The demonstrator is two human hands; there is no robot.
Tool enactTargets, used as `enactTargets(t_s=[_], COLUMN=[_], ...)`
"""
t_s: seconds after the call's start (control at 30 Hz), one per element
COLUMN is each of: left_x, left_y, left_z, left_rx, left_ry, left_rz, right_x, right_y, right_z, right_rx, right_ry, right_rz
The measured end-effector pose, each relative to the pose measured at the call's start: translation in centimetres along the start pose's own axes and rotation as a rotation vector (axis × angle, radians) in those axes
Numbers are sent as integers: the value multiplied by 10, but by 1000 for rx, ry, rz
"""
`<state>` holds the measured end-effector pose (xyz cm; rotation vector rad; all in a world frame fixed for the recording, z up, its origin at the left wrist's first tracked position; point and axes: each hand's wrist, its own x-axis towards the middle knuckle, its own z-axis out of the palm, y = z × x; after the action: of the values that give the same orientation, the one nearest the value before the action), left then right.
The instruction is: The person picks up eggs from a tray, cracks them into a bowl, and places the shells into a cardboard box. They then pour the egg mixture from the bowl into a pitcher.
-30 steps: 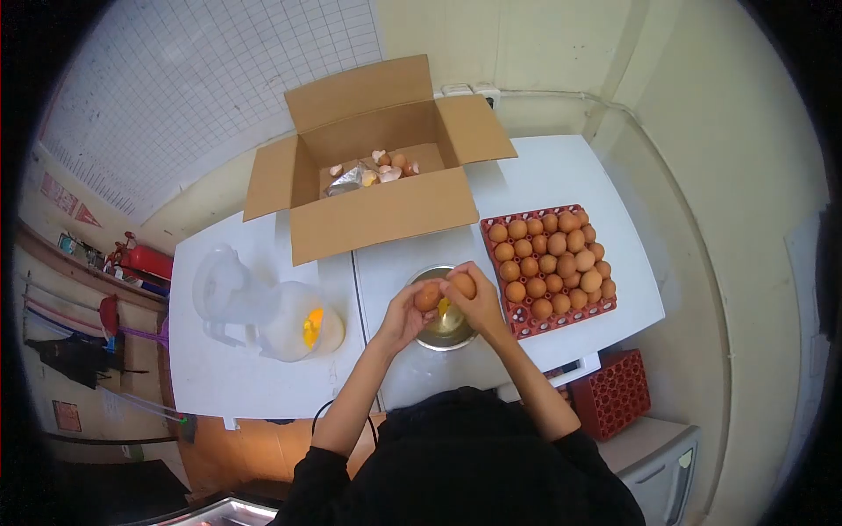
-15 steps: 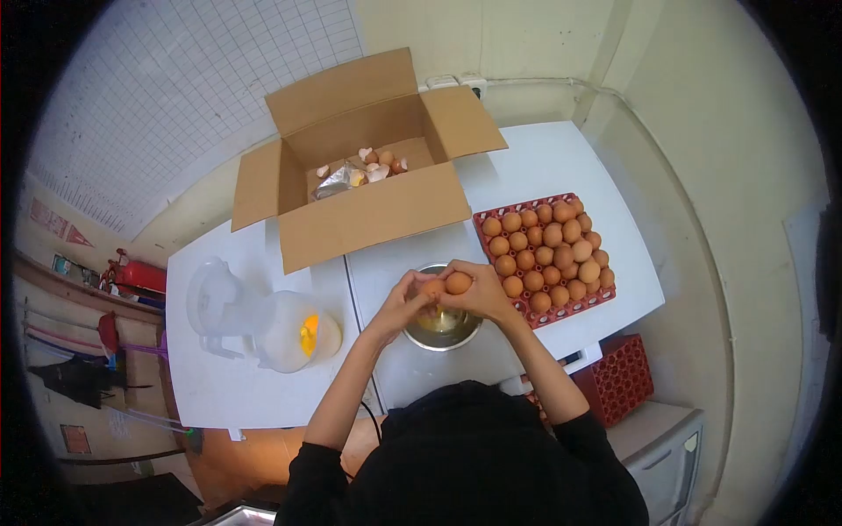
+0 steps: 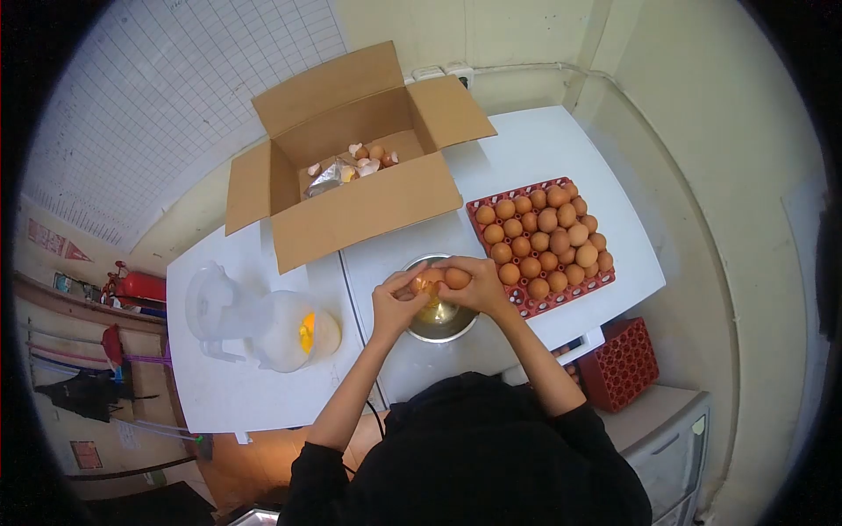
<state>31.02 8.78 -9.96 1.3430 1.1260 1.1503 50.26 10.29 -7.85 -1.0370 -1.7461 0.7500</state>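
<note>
Over a metal bowl (image 3: 445,331), my left hand (image 3: 396,302) is closed on a cracked egg (image 3: 426,279), with its thumb at the break. Yellowish egg content shows at the opening, just above the bowl. My right hand (image 3: 482,287) is closed around a whole brown egg (image 3: 457,278), and its fingers reach over to the cracked egg too. Some clear, yellowish liquid lies in the bowl, partly hidden by my hands. Right of the bowl, a red egg tray (image 3: 532,310) carries many brown eggs, a few stacked on top of others.
Behind the bowl stands an open cardboard box (image 3: 368,210) with eggshells and a silvery wrapper inside. To the left, a translucent pitcher (image 3: 279,337) contains yolks, beside another clear plastic vessel (image 3: 208,302). Red egg trays (image 3: 618,364) are stacked below the table's right side.
The egg at my left hand has been broken further, and its yellow content now shows. My left thumb has moved in at the crack. The view has shifted slightly.
</note>
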Motion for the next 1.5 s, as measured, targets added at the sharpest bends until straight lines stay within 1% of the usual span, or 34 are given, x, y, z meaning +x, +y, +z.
enactTargets(t_s=[0.1,0.17,0.2,0.27,0.37,0.4,0.47,0.5,0.57,0.6,0.67,0.7,0.77,0.8,0.87,0.9,0.93,0.97,1.0,1.03,1.1,1.13,1.17,1.2,1.23,1.27,1.33,1.43,1.5], left_x=[-4,-6,-7,-10,-8,-8,-11,-13,-17,-18,-15,-11,3,13,44,65,90,119,138,156,166,165,159,153,158,165,164,176,182], left_y=[10,25,34,49,45,40,35,34,38,41,40,40,18,17,26,33,41,49,59,69,100,111,120,123,98,66,42,10,11], left_z=[-5,-12,-14,-16,-22,-23,-19,-17,-10,-7,-3,0,-3,-4,-15,-27,-41,-56,-49,-42,-4,20,48,75,101,128,180,218,228], left_rx=[196,429,545,654,827,885,938,964,778,684,619,585,551,532,188,430,673,846,985,1122,1333,1261,1188,1113,887,658,527,600,575], left_ry=[-29,-117,-162,-212,-242,-245,-257,-262,-293,-310,-331,-344,-225,-170,-41,80,204,218,262,323,512,357,202,50,-165,-372,-625,-683,-707], left_rz=[178,331,407,511,681,739,600,530,369,288,266,258,238,228,376,414,453,604,697,790,844,875,900,918,881,830,540,761,629], right_x=[1,1,0,-3,-10,-13,-21,-26,-33,-35,-35,-34,-28,-24,-22,-22,-26,-32,-39,-48,-72,-83,-91,-101,-111,-119,-128,-140,-146], right_y=[-3,-8,-8,-9,-12,-10,-5,-3,-4,-7,-14,-13,-10,-16,-29,-33,-36,-38,-39,-41,-28,-23,-34,-31,-25,-22,-24,-27,-29], right_z=[-11,-18,-20,-23,-26,-25,-22,-20,-12,-8,-2,0,-1,-6,-22,-31,-40,-53,-65,-78,-92,-100,-111,-117,-122,-128,-139,-151,-156], right_rx=[-51,-141,-215,-365,-501,-505,-515,-434,-269,-179,-4,30,95,197,407,441,431,421,410,324,227,177,295,265,236,208,253,233,203], right_ry=[-54,-87,-69,-34,15,21,35,14,-22,1,59,49,45,86,173,254,290,325,360,365,460,505,518,553,587,619,655,702,719], right_rz=[-99,-197,-281,-448,-542,-513,-449,-340,-124,-21,185,206,248,309,423,391,414,436,457,568,471,420,574,586,597,609,645,674,689])
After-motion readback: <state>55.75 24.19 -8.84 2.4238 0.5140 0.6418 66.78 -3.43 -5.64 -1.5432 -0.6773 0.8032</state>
